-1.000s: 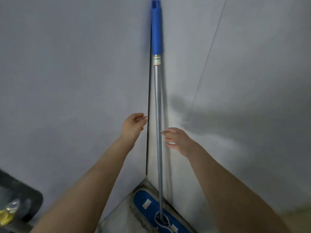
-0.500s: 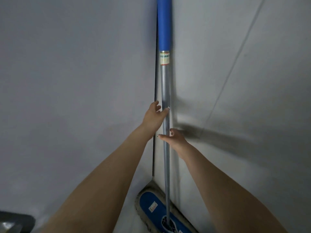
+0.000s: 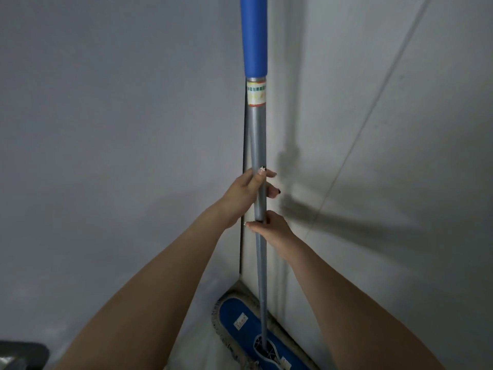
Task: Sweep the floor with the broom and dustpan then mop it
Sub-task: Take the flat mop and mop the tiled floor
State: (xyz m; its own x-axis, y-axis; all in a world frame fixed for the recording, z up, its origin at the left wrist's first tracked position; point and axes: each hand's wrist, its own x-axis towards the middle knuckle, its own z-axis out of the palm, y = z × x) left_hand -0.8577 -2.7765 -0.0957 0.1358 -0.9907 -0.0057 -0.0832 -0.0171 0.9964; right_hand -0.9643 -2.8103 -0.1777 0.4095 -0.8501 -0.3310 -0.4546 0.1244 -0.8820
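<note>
A flat mop stands upright in a wall corner. Its grey metal handle [image 3: 256, 134] carries a blue foam grip [image 3: 253, 36] at the top and a small label below it. The blue mop head [image 3: 240, 321] with a pale fringe lies on the floor at the foot of the corner. My left hand [image 3: 246, 192] grips the handle at mid-height, fingers wrapped round it. Just below, my right hand [image 3: 269, 228] holds the same handle with thumb and fingers round it.
Two plain grey walls meet at a dark seam [image 3: 242, 236] right behind the mop. A dark object [image 3: 21, 355] shows at the bottom left edge. A thin line [image 3: 373, 108] runs diagonally across the right wall.
Both hands went from open beside the handle to wrapped round it, the left above the right. The view has moved closer to the corner.
</note>
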